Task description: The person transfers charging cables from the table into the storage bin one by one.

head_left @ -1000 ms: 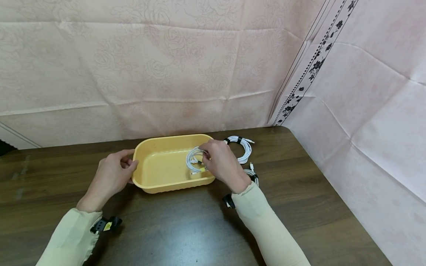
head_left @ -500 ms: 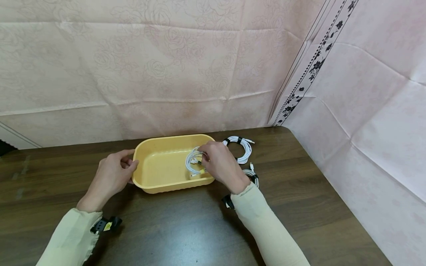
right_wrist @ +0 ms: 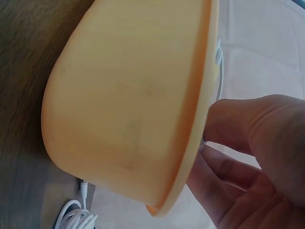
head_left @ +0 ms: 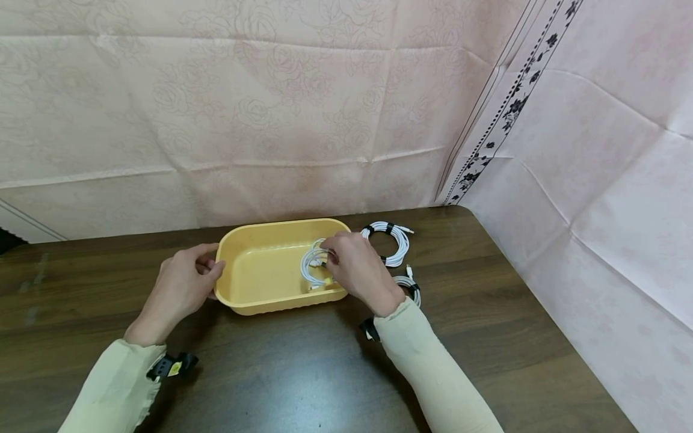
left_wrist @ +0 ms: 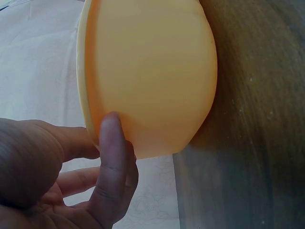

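Note:
In the head view a yellow plastic tub (head_left: 292, 304) sits at the back of the table. My left hand (head_left: 181, 285) holds its left end, with a finger on the outer wall (left_wrist: 157, 71) in the left wrist view. Over the tub's right end my right hand (head_left: 360, 270) pinches a coiled white cable (head_left: 306, 270) with a yellow tag. The coil is at the inside of the tub; whether it touches the bottom I cannot tell. Seen from the right wrist, the tub's rim hides most of this cable, and my fingers (right_wrist: 228, 167) reach behind it.
Right of the tub lie two more coiled white cables, the farther one (head_left: 402, 246) with black ties and the nearer one (head_left: 415, 293) partly behind my right hand. Patterned cloth (head_left: 260, 108) hangs behind the brown table (head_left: 487, 337) and along its right side.
My right hand has shifted very slightly left with the coiled cable. The left hand and the tub have stayed in place.

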`<state>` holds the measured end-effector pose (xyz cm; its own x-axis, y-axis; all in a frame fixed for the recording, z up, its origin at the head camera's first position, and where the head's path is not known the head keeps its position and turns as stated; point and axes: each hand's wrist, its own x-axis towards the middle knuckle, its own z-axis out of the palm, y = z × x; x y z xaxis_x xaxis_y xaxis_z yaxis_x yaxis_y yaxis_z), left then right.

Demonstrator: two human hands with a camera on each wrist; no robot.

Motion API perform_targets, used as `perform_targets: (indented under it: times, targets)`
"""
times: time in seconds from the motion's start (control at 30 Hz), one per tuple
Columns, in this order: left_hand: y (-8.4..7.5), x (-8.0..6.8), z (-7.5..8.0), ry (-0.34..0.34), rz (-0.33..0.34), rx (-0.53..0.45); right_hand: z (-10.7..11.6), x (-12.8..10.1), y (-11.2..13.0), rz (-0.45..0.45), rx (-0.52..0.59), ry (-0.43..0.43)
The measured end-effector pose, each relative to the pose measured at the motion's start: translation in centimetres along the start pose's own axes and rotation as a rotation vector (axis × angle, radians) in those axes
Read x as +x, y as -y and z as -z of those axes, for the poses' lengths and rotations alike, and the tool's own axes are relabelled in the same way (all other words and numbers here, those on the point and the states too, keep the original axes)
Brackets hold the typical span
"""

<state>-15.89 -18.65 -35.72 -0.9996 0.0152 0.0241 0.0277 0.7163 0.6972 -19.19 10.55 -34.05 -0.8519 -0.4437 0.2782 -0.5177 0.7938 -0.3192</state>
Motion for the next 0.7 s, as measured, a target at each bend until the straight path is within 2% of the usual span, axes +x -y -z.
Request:
perform_targets:
  times: [0.7]
  targets:
    - [0.04,-0.09,0.14,0.006,0.008,0.006,-0.31,-0.01,0.0,0.02,-0.042,0.018]
